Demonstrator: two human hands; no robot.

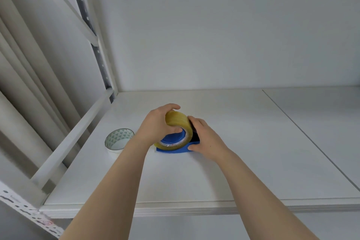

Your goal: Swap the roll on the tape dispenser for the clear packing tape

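Two bare forearms reach in from the bottom of the view, over the front edge of a white shelf (194, 181), and meet near its middle. The left hand (157, 122) is curled over the top of the clear roll (178, 120), fingers hooked over the far side and thumb tucked against the core opening, so it is clamped on the roll. The roll is yellowish and see-through, stands upright on its edge and tilts a little to the left. It sits over the blue hub of the dispenser (174, 150), whose blue base lies flat on the shelf under it. Whether the roll is fully seated on the hub cannot be told. The right hand (206, 138) is pressed against the right side of the dispenser, thumb on the front edge of the base and fingers along the dark part behind the roll, gripping it.

Just left of the left wrist, nearer the shelf's left edge, a second roll (118, 140) stands apart from the dispenser, white outside with a green triangle pattern lining its inside. White metal uprights and a diagonal brace frame the shelf's left side.
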